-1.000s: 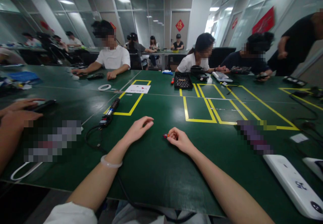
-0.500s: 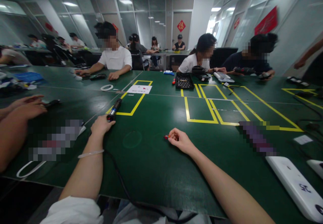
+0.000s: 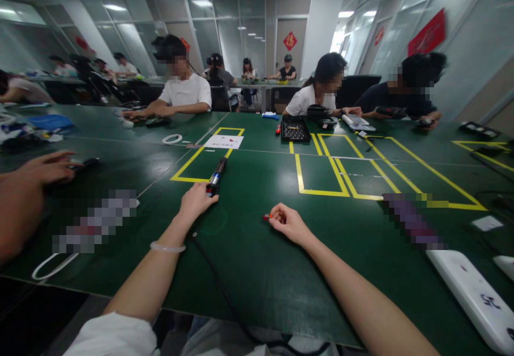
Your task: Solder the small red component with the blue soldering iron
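Note:
My left hand (image 3: 196,202) is closed around the near end of a dark cylindrical tool with a blue band (image 3: 218,172). The tool points away from me, tilted to the right, over the green table (image 3: 257,270). I cannot make out its exact kind. To the right, my right hand (image 3: 289,224) is pinched on a small red-and-orange piece (image 3: 266,217) that sticks out at the fingertips. Most of that piece is hidden by the fingers. A black cable (image 3: 212,271) runs across the table between my forearms toward my lap.
Yellow tape outlines (image 3: 325,192) mark the table. Beyond them are a white paper (image 3: 224,141), a black tray (image 3: 295,129) and a white cable loop (image 3: 172,139). A white device (image 3: 468,297) lies at right. A co-worker's hand (image 3: 52,167) reaches in from the left; others sit opposite.
My left hand has moved to the right with the dark cylindrical tool, away from the table seam. My right hand has barely moved. The person opposite at left has brought their hands closer together.

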`<state>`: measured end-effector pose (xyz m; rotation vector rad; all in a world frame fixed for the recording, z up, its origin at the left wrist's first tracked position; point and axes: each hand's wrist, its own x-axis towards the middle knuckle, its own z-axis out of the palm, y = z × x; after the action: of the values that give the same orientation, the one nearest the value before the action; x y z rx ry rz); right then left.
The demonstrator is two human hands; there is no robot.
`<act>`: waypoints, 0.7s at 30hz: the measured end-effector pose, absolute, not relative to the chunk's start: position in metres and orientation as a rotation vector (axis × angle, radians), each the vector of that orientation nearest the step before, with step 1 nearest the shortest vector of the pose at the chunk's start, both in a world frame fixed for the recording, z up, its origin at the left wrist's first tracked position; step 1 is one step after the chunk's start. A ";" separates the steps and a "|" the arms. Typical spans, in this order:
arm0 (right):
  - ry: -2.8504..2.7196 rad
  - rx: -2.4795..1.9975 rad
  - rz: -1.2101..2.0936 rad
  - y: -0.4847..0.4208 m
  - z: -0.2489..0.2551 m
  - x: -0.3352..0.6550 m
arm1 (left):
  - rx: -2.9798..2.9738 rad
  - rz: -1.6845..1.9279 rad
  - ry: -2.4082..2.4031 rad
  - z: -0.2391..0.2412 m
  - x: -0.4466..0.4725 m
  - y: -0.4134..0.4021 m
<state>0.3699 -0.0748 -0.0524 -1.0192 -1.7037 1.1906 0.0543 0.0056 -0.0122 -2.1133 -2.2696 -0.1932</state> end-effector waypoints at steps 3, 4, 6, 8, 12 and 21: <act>-1.721 -1.032 1.126 -0.074 -0.054 0.371 | -2.290 -0.226 -2.119 -0.013 0.087 -0.006; -1.727 -1.040 1.101 -0.074 -0.054 0.371 | -2.351 -0.244 -2.067 -0.013 0.099 -0.010; -1.744 -1.060 1.050 -0.074 -0.054 0.371 | -2.462 -0.284 -1.965 -0.013 0.120 -0.021; -1.773 -1.079 0.999 -0.075 -0.054 0.372 | -2.562 -0.325 -1.866 -0.013 0.139 -0.031; -1.837 -1.152 0.874 -0.076 -0.053 0.372 | -2.733 -0.406 -1.711 -0.013 0.165 -0.048; -1.999 -1.303 0.657 -0.076 -0.054 0.368 | -2.954 -0.447 -1.492 -0.013 0.180 -0.062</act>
<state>0.3678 -0.0760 -0.0540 -1.3026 -1.9986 0.6575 0.1796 -0.0617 -0.0131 -2.9539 -1.4924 -0.4470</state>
